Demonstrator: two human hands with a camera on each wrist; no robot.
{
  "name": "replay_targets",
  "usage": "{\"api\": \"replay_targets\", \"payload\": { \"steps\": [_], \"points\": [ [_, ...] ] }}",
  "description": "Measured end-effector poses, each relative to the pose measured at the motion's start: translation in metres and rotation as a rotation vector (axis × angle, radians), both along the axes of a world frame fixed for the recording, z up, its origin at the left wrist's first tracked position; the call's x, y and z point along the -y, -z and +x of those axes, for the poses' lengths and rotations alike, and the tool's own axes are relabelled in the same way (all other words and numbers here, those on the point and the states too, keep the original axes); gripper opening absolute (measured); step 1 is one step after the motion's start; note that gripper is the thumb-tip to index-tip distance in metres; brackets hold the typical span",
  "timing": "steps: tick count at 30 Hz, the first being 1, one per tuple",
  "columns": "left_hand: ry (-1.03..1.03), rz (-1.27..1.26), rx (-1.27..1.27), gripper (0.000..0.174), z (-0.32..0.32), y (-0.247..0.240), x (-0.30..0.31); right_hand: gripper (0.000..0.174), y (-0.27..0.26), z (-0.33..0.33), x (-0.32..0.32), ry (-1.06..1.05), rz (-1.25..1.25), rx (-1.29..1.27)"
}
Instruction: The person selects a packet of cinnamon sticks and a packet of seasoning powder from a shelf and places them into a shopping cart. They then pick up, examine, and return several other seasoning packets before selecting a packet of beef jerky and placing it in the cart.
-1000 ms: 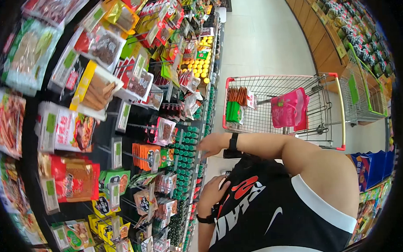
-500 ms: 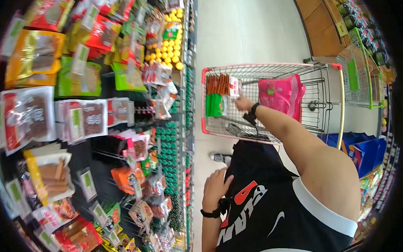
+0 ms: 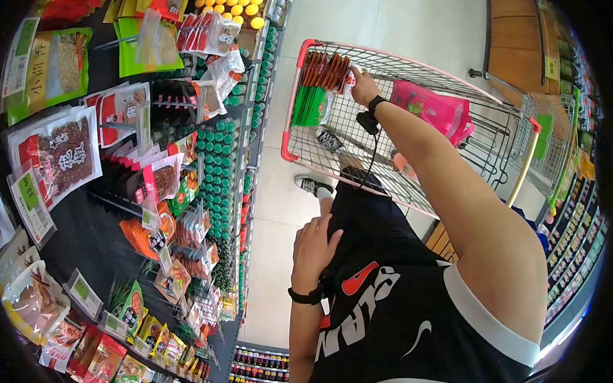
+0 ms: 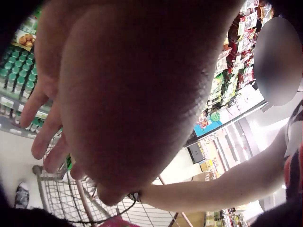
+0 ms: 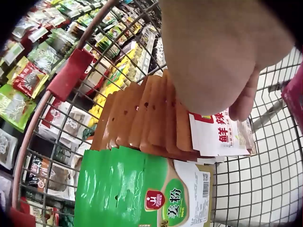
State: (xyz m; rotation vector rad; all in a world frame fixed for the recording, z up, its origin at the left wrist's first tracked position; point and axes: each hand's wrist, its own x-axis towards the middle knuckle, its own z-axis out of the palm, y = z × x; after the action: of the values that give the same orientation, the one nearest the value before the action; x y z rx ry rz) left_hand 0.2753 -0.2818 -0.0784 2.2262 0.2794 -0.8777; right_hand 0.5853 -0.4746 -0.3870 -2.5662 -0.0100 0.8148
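Observation:
In the head view my right hand (image 3: 365, 88) reaches into the shopping cart (image 3: 376, 169), at the end of a row of brown seasoning packets (image 3: 326, 72). Its fingers curl at the edge of the front packet (image 5: 220, 132), which has a white face with red lettering; the thumb is hidden. Beside that row stand green ginger powder packets (image 5: 118, 189). My left hand (image 3: 313, 245) is held low in front of the body, fingers loosely extended, holding nothing. The left wrist view shows its palm large and dark.
A pink bag (image 3: 432, 109) lies in the cart. Along the left runs a shelf with hanging spice packets (image 3: 55, 156) and green-capped bottles (image 3: 214, 171). Another cart with a green frame (image 3: 551, 139) stands at right. The person's shoes (image 3: 313, 184) are beside and beneath the cart.
My right hand has moved from the shelf side into the cart and up against the brown packets. The head view has turned, the cart now slanting. The left hand stays low by the body.

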Motion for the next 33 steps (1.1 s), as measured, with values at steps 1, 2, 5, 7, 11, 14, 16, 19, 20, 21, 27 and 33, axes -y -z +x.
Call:
{"api": "replay_targets", "payload": {
  "steps": [1,2,5,7,11,14,16,19,20,21,27,33],
  "points": [
    [-0.012,0.016,-0.007,0.044,0.000,-0.001,-0.005,0.068,0.003,0.003,-0.002,-0.037,-0.070,-0.016],
    [-0.022,0.030,-0.011,0.044,0.000,0.000,-0.009,0.066,0.005,0.003,-0.003,-0.047,-0.093,-0.026],
    [-0.032,0.051,0.013,0.044,0.004,0.002,-0.016,0.052,-0.006,0.010,-0.004,-0.087,-0.177,-0.066],
    [-0.034,0.052,0.061,0.044,0.008,0.004,-0.018,0.049,0.036,0.005,0.015,-0.167,-0.165,0.062],
    [-0.029,0.021,0.094,0.043,0.014,0.003,-0.016,0.041,0.032,0.008,0.024,-0.414,-0.405,-0.148],
    [-0.031,0.002,0.087,0.043,0.007,0.002,-0.011,0.038,0.020,0.005,0.028,-0.567,-0.383,-0.168],
    [-0.026,0.003,0.101,0.043,-0.001,0.001,-0.009,0.046,0.075,-0.009,0.049,-0.399,-0.286,-0.196],
    [-0.014,-0.007,0.099,0.044,-0.019,0.001,-0.010,0.054,0.042,-0.023,0.042,-0.120,-0.190,-0.126],
    [-0.007,-0.003,0.093,0.044,-0.024,-0.001,-0.011,0.059,0.027,-0.029,0.039,-0.069,-0.181,-0.137],
    [0.000,0.002,0.089,0.044,-0.028,-0.004,-0.013,0.061,0.017,-0.034,0.039,-0.102,-0.178,-0.123],
    [0.029,0.059,0.297,0.043,-0.074,-0.006,-0.031,0.059,-0.052,-0.060,0.033,-0.124,-0.233,0.041],
    [-0.035,-0.043,0.464,0.040,-0.128,0.000,-0.061,0.023,-0.164,-0.116,0.022,-0.263,0.244,0.414]
  ]
}}
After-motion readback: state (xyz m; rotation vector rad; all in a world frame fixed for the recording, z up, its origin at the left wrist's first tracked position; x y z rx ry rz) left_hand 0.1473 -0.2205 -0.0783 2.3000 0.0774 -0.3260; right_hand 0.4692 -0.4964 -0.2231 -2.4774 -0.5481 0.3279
